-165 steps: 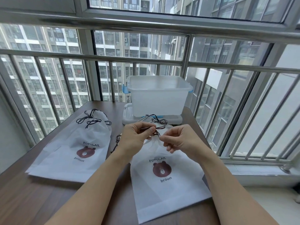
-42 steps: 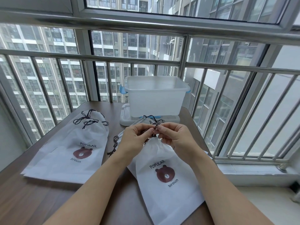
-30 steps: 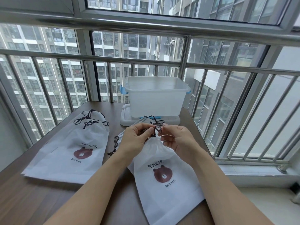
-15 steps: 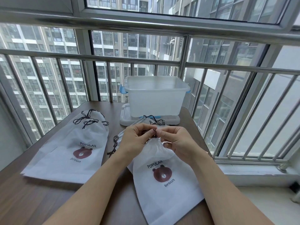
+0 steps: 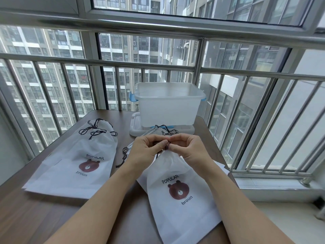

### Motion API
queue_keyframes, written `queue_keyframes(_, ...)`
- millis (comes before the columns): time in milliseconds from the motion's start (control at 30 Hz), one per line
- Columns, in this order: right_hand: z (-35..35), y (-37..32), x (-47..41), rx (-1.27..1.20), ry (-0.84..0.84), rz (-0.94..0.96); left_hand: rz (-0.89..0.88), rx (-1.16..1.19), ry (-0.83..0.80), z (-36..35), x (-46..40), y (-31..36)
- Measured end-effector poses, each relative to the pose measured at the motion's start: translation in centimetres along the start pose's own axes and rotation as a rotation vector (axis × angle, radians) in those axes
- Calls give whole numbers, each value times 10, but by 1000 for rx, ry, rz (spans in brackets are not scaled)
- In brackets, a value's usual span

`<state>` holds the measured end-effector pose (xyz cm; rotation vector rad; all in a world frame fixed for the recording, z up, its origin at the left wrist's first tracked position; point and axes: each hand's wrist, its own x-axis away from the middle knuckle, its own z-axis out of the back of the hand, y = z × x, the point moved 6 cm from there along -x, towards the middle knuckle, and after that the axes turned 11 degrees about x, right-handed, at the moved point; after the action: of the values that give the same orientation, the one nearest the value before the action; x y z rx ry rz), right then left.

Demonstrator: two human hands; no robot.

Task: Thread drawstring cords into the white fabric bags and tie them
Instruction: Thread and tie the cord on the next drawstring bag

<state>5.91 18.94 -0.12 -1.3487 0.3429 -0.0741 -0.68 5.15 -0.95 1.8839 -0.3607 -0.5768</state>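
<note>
table (image 5: 44, 219): dark wood-grain top, matt. bags (image 5: 182, 208): thin white non-woven cloth, matt, lightly creased, with dark braided cords (image 5: 95, 131); storage bin (image 5: 168, 106): translucent frosted plastic, smooth. window railing (image 5: 123, 65): brushed metal tube, dull sheen.

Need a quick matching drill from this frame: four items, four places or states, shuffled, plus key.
Items:
1. left bag
2. near bag
3. plastic bin
4. both hands (left hand, right hand)

States:
A. standing on a lid at the table's far edge
B. pinching a dark cord
C. lying flat, cords tied at its top
D. top gathered under the hands

Pairs: 1-C, 2-D, 3-A, 4-B
</note>
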Motion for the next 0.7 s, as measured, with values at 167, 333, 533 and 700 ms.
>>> queue_keyframes(167,-1,-1,1,48,-61,-2,-36,-15,-7,1,1,4)
queue_keyframes(333,0,-2,-1,209,-31,18,-76,-112,-16,1,0,5)
queue_keyframes(533,4,-3,-3,457,101,131,-159,-262,-46,0,-1,4)
queue_keyframes(700,0,-4,-3,538,140,162,-173,-259,-66,-3,0,4)
